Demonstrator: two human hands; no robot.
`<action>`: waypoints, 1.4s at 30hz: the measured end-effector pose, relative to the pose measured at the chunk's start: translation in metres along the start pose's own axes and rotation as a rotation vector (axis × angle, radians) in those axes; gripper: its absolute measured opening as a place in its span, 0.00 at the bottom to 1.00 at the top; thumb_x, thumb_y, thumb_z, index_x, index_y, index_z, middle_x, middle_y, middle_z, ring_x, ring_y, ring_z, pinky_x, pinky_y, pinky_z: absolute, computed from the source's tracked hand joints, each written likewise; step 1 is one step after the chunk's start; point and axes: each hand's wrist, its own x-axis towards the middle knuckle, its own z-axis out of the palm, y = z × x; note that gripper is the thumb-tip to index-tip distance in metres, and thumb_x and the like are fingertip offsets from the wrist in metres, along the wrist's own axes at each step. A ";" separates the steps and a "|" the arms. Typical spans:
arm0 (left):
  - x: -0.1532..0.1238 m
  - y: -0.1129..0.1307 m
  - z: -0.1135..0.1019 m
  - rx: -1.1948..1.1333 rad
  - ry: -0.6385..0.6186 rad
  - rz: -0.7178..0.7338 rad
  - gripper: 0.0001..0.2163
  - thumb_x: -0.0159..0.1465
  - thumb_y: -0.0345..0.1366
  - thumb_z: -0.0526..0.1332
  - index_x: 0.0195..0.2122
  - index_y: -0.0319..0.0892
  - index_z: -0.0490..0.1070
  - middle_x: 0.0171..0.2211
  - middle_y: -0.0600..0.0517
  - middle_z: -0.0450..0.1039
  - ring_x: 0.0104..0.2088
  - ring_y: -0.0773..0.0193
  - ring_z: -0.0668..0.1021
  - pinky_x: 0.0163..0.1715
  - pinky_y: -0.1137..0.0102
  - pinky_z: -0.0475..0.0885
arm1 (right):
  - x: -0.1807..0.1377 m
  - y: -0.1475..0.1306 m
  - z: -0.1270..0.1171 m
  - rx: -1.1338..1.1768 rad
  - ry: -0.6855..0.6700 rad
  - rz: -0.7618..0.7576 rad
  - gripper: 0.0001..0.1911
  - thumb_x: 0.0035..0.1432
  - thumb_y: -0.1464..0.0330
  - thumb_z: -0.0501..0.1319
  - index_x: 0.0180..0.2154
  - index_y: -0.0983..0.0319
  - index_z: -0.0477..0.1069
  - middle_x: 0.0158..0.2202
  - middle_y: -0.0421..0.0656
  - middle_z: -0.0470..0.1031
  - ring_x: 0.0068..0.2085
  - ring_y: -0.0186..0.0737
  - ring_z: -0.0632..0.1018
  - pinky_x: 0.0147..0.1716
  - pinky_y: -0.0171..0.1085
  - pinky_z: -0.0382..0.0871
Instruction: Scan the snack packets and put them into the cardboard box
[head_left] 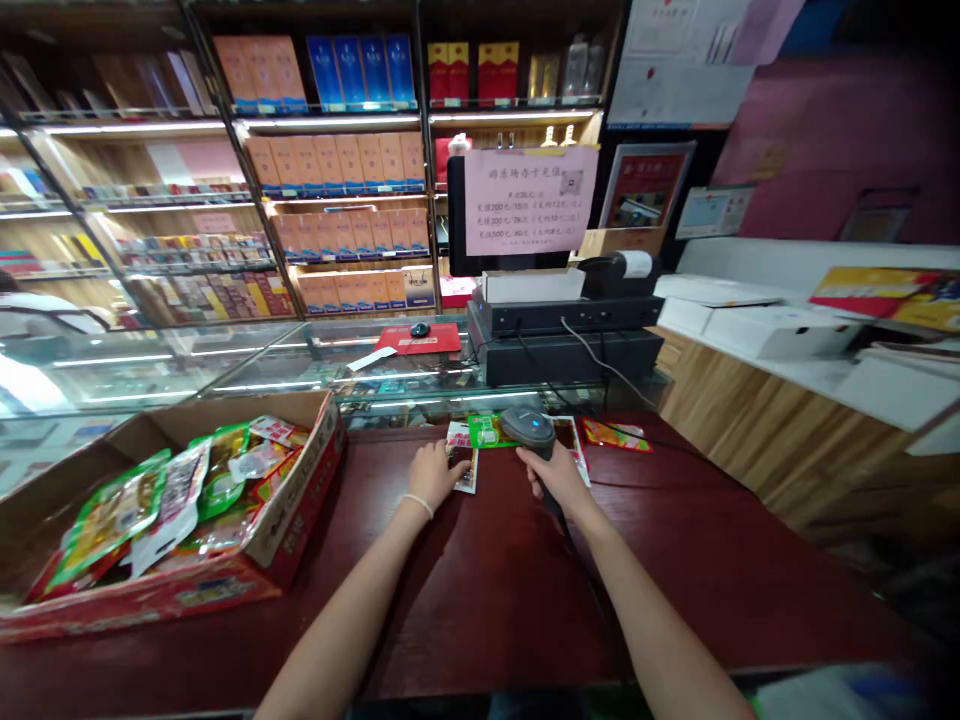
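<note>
My right hand [559,480] is wrapped round the handle of a dark barcode scanner [527,425], whose head shows a small blue light. The scanner's head hangs over a green and yellow snack packet [486,431]. With a pale bracelet on the wrist, my left hand [431,475] grips the left side of a white and dark snack packet [466,472] at the tabletop. Behind my right hand lies another white-edged packet [576,455], partly hidden. Farther right lies a red and yellow packet [616,435].
An open cardboard box [311,490] full of snack packets stands at the left on the dark red table [480,620]. Beyond is a glass counter with a mouse [420,329], a monitor bearing a pink notice [529,200], and a receipt printer [619,273]. A cable [712,468] crosses the table's right side.
</note>
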 end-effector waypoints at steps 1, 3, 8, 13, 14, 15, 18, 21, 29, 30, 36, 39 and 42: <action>0.000 0.003 0.001 0.035 -0.026 -0.014 0.27 0.61 0.49 0.63 0.55 0.37 0.67 0.49 0.35 0.73 0.51 0.44 0.75 0.49 0.60 0.68 | 0.000 0.000 0.000 -0.001 -0.001 0.002 0.20 0.50 0.53 0.66 0.33 0.58 0.62 0.14 0.31 0.66 0.12 0.32 0.68 0.10 0.29 0.59; 0.001 0.007 0.000 0.053 -0.121 -0.041 0.31 0.60 0.50 0.64 0.60 0.38 0.62 0.50 0.34 0.71 0.50 0.45 0.76 0.46 0.62 0.70 | 0.000 0.000 0.000 -0.006 -0.004 -0.006 0.19 0.51 0.53 0.66 0.32 0.58 0.62 0.15 0.31 0.67 0.12 0.32 0.68 0.10 0.29 0.58; 0.007 0.004 -0.013 0.163 -0.252 -0.031 0.33 0.58 0.54 0.64 0.57 0.36 0.63 0.52 0.30 0.68 0.53 0.39 0.74 0.47 0.58 0.69 | -0.005 -0.002 0.001 -0.003 -0.011 0.002 0.20 0.51 0.52 0.66 0.31 0.59 0.63 0.14 0.32 0.66 0.12 0.32 0.67 0.11 0.29 0.57; 0.015 -0.020 -0.023 0.191 -0.314 -0.005 0.32 0.52 0.49 0.70 0.54 0.38 0.67 0.52 0.32 0.71 0.54 0.39 0.73 0.49 0.59 0.68 | -0.010 -0.005 0.003 -0.019 0.015 0.008 0.20 0.49 0.52 0.67 0.31 0.59 0.64 0.15 0.32 0.66 0.12 0.31 0.67 0.11 0.29 0.57; 0.016 -0.026 -0.024 0.150 -0.346 0.002 0.31 0.50 0.46 0.71 0.53 0.39 0.68 0.50 0.34 0.73 0.52 0.41 0.75 0.48 0.61 0.69 | -0.010 -0.004 0.004 -0.023 0.013 0.007 0.20 0.49 0.52 0.67 0.31 0.59 0.64 0.15 0.32 0.66 0.12 0.31 0.67 0.11 0.29 0.58; 0.016 -0.033 -0.024 0.092 -0.376 0.009 0.29 0.49 0.43 0.72 0.51 0.39 0.69 0.48 0.36 0.74 0.50 0.43 0.77 0.46 0.63 0.70 | -0.010 -0.004 0.004 -0.025 0.008 0.004 0.20 0.49 0.52 0.67 0.31 0.59 0.64 0.15 0.32 0.66 0.12 0.32 0.68 0.11 0.29 0.58; 0.014 -0.054 -0.023 -0.149 -0.418 -0.025 0.27 0.48 0.38 0.72 0.49 0.39 0.69 0.45 0.42 0.78 0.44 0.50 0.79 0.40 0.67 0.72 | -0.010 -0.002 0.006 -0.038 -0.014 -0.008 0.20 0.50 0.52 0.67 0.31 0.59 0.63 0.15 0.33 0.67 0.12 0.32 0.68 0.11 0.29 0.58; 0.008 -0.070 -0.016 -0.340 -0.315 -0.109 0.21 0.53 0.36 0.69 0.47 0.40 0.68 0.43 0.45 0.78 0.42 0.54 0.80 0.39 0.68 0.72 | -0.011 -0.002 0.008 -0.063 -0.033 -0.007 0.20 0.50 0.52 0.67 0.30 0.59 0.63 0.15 0.33 0.67 0.12 0.32 0.68 0.12 0.29 0.58; -0.003 -0.074 0.003 -1.198 0.251 -0.233 0.14 0.60 0.41 0.61 0.44 0.41 0.66 0.42 0.46 0.77 0.43 0.58 0.79 0.46 0.62 0.73 | -0.018 -0.007 0.012 -0.138 -0.023 -0.064 0.19 0.52 0.53 0.65 0.30 0.59 0.61 0.16 0.33 0.66 0.13 0.31 0.68 0.13 0.30 0.58; -0.005 -0.072 0.004 -1.336 0.243 -0.242 0.15 0.58 0.41 0.63 0.43 0.41 0.65 0.42 0.47 0.77 0.42 0.59 0.80 0.45 0.62 0.74 | -0.019 -0.006 0.012 -0.152 -0.027 -0.078 0.19 0.53 0.53 0.65 0.31 0.58 0.61 0.16 0.33 0.66 0.13 0.31 0.68 0.13 0.30 0.58; -0.011 -0.058 0.002 -1.692 0.216 -0.284 0.21 0.51 0.38 0.72 0.43 0.40 0.69 0.42 0.46 0.78 0.40 0.60 0.81 0.46 0.62 0.76 | -0.018 -0.001 0.015 -0.311 -0.098 -0.105 0.22 0.54 0.55 0.65 0.45 0.58 0.63 0.17 0.31 0.68 0.13 0.35 0.69 0.13 0.32 0.62; -0.012 -0.056 0.001 -1.720 0.225 -0.286 0.21 0.51 0.37 0.73 0.43 0.40 0.69 0.42 0.46 0.79 0.42 0.59 0.81 0.47 0.61 0.76 | -0.020 -0.001 0.017 -0.402 -0.178 -0.101 0.24 0.54 0.57 0.65 0.50 0.56 0.63 0.22 0.33 0.73 0.13 0.34 0.69 0.13 0.33 0.63; -0.012 -0.056 0.000 -1.719 0.229 -0.301 0.19 0.51 0.37 0.72 0.42 0.40 0.69 0.42 0.46 0.79 0.42 0.60 0.81 0.49 0.60 0.75 | -0.022 0.000 0.019 -0.421 -0.230 -0.091 0.26 0.54 0.57 0.66 0.53 0.55 0.64 0.24 0.35 0.76 0.12 0.34 0.69 0.12 0.33 0.63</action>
